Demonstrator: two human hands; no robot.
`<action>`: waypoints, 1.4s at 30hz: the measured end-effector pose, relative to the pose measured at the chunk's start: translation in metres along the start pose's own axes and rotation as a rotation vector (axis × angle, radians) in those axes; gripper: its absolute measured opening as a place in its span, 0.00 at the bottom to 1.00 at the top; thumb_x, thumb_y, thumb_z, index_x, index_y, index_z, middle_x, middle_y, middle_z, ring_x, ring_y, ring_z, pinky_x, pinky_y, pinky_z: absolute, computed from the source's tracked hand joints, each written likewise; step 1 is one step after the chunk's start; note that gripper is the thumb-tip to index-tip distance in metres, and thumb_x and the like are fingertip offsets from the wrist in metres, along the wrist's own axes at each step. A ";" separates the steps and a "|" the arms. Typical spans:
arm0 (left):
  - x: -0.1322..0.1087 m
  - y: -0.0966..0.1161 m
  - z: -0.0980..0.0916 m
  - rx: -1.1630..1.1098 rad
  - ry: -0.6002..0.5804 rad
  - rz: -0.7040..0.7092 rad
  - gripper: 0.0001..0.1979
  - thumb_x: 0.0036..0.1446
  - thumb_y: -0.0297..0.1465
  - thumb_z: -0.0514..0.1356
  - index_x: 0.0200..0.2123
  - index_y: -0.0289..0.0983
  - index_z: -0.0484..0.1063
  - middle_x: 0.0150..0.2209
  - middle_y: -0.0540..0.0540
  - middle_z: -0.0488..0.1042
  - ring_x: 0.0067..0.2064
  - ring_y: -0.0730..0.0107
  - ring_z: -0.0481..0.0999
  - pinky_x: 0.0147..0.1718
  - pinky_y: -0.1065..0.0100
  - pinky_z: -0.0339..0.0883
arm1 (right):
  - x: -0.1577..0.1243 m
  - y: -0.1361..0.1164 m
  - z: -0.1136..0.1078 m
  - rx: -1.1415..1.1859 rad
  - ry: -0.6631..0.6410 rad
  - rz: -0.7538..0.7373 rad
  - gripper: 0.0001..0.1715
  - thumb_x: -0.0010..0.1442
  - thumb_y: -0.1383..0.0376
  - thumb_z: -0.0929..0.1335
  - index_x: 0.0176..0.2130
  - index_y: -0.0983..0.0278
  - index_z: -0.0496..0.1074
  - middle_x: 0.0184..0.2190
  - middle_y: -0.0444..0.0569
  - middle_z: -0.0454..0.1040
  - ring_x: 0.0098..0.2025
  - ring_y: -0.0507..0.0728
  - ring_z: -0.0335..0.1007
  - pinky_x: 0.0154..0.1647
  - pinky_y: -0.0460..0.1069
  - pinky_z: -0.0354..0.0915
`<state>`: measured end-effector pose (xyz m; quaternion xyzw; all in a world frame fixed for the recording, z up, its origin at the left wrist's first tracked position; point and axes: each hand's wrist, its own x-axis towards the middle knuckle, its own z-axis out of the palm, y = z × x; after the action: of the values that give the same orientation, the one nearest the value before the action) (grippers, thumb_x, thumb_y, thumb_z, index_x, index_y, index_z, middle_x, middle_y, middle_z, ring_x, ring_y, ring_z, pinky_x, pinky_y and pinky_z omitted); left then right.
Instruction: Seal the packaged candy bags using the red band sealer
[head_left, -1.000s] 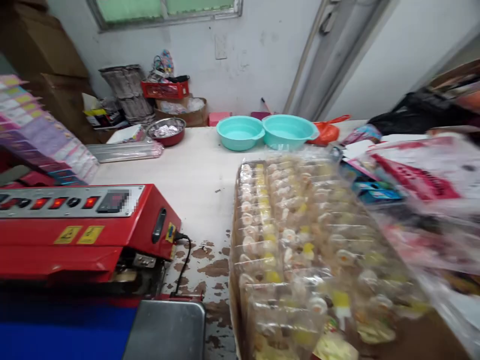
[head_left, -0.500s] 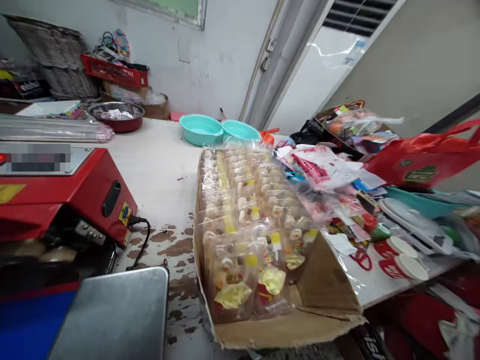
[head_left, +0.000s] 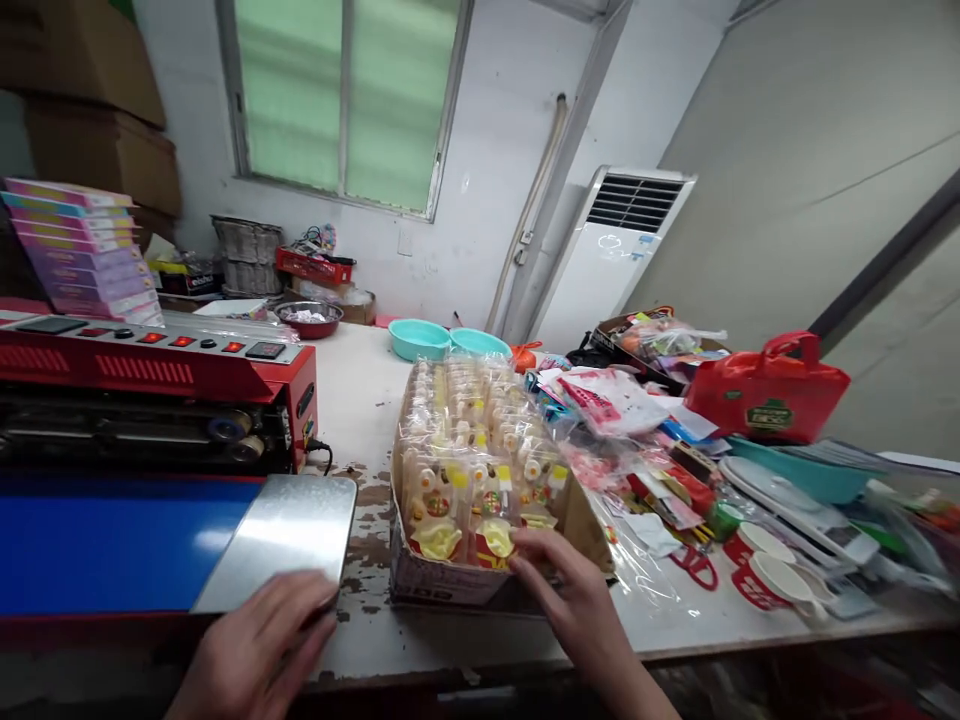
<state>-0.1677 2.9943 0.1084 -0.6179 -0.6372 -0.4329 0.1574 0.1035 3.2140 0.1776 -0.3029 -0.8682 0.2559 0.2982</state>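
Note:
My left hand [head_left: 262, 640] is at the bottom, by the front corner of the metal plate [head_left: 300, 525]. Its fingers are half curled, the thumb a little apart below them, and I see nothing in it. My right hand [head_left: 581, 600] reaches to the front of a cardboard box [head_left: 450, 580], fingers stretched and apart, the tips at the front right packets. Whether they touch a packet or the rim I cannot tell. Rows of clear plastic packets [head_left: 491, 500] stand upright in the box, with small food-shaped pieces, yellow tags and crinkled pale-yellow pieces inside.
The red machine [head_left: 247, 380] with a blue belt [head_left: 127, 540] fills the left. Behind are turquoise basins [head_left: 420, 345] and a dark red bowl [head_left: 309, 322]. To the right lie loose bags, red scissors [head_left: 697, 568], paper cups [head_left: 769, 580] and a red carrier bag [head_left: 772, 395].
Both hands have come into view from below. The view has tilted up and back, showing more of the window, the machine and the table's front edge. The packets remain in the box.

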 end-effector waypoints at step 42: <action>0.170 0.005 -0.102 -0.976 0.381 -0.658 0.15 0.42 0.39 0.69 0.27 0.32 0.75 0.28 0.46 0.77 0.29 0.72 0.74 0.28 0.72 0.68 | 0.149 -0.208 0.056 0.660 0.005 -0.311 0.18 0.43 0.53 0.76 0.24 0.64 0.73 0.23 0.46 0.76 0.25 0.52 0.70 0.25 0.48 0.70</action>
<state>-0.2289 3.0283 0.2943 -0.3015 -0.4835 -0.8031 -0.1743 -0.1069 3.1572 0.3231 -0.0552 -0.7739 0.4732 0.4172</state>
